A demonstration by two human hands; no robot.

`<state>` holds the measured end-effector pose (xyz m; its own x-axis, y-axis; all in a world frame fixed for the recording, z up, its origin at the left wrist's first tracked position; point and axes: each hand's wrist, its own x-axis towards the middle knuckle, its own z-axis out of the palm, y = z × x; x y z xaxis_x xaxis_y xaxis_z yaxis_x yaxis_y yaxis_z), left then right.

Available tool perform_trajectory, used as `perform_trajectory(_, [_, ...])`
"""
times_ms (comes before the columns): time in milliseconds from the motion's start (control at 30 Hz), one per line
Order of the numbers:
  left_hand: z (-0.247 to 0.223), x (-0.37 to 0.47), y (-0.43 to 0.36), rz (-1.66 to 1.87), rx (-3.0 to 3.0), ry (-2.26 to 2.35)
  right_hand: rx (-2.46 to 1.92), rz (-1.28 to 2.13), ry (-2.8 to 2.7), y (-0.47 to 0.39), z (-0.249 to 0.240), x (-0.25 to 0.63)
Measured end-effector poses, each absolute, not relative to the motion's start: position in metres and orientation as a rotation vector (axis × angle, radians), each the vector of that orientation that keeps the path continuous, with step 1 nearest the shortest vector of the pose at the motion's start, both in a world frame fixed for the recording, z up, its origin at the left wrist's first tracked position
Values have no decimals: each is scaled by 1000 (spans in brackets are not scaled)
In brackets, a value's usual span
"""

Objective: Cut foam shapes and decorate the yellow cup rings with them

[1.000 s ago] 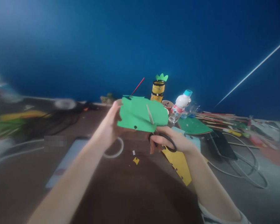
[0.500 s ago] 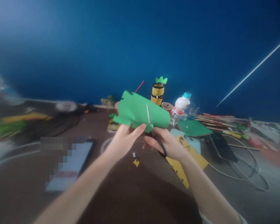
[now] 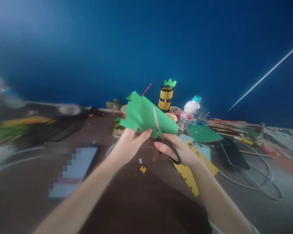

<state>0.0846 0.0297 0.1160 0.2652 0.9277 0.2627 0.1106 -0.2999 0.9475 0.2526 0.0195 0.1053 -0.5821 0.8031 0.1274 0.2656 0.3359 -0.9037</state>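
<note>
A curled sheet of green paper point(image 3: 143, 112) is held up above the table, its left edge cut unevenly. My left hand point(image 3: 134, 141) pinches its lower edge, thumb on the near side. In my right hand point(image 3: 177, 146) are black-handled scissors point(image 3: 157, 121), fingers in the loops. One blade lies over the face of the green paper, pointing up and away; the other is hidden behind it. Below the hands, a small yellow scrap point(image 3: 143, 169) and a white scrap point(image 3: 140, 161) lie on the dark table.
Behind the paper stand a yellow-and-black can point(image 3: 165, 97) topped by a green paper crown, paper cups point(image 3: 175, 111) and a plastic bottle point(image 3: 190, 108). Yellow paper point(image 3: 189, 182), green sheet point(image 3: 205, 134), a black phone-like slab point(image 3: 231, 154) and cable point(image 3: 268, 172) lie right. A partly blurred-out tablet-like screen point(image 3: 80, 172) lies left.
The green paper has tilted and narrowed toward its right end, uncovering a cup behind it. My right hand has shifted slightly right, and the scissor handles look wider apart.
</note>
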Motion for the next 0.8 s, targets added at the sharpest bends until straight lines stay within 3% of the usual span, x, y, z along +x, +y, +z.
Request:
perform_trajectory(433, [121,79,27,1053,1849,1151,-966,1265,-2127,19,115,259])
perform_trajectory(633, [126,71,29,839,1894,1182,-1023,1320,-2199,18,117,266])
perform_trajectory(800, [126,72,30,906,1830,1156,-1014,1369,-2169,18,115,263])
